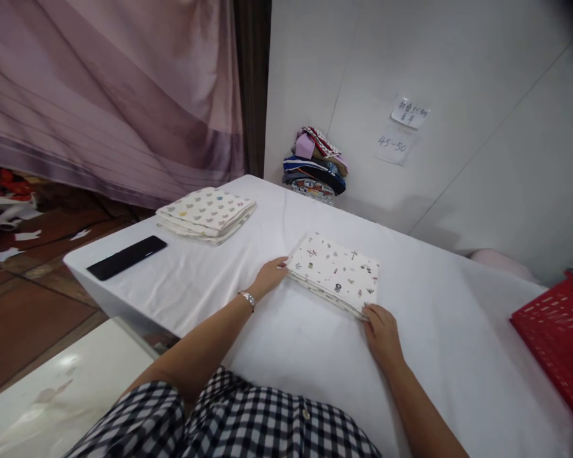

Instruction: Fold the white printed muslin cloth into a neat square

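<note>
Two hands rest on one folded cloth [334, 272] in the head view, a white bundle with small printed figures lying near the middle of the white-covered surface [277, 318]. The left hand [268, 277], with a watch [247, 298] on its wrist, lies at the cloth's left corner, fingers [281, 263] stretched flat and touching its edge, not closed around anything. The right hand [382, 331] sits at the cloth's near right corner, its fingers bent down against the edge; whether they pinch a layer cannot be told.

Bare white cover lies open on every side of the cloth: a wide stretch toward the near edge, another out to the right, and a band running to the far edge by the wall.

Toward the far left corner of the surface lies a second folded stack [206, 214], white with grey printed shapes, well apart from the hands. Near the left edge, just in front of that stack, lies a flat black device [127, 257], close to the drop-off.

At the far edge, against the wall, stands a pile of mixed coloured clothes [315, 166], resting on something clear whose make cannot be told. Two paper notes [401, 130] are stuck on the wall above and to the right of it.

At the right edge sits a red slotted basket [554, 337], only partly in view; its contents are not visible.
</note>
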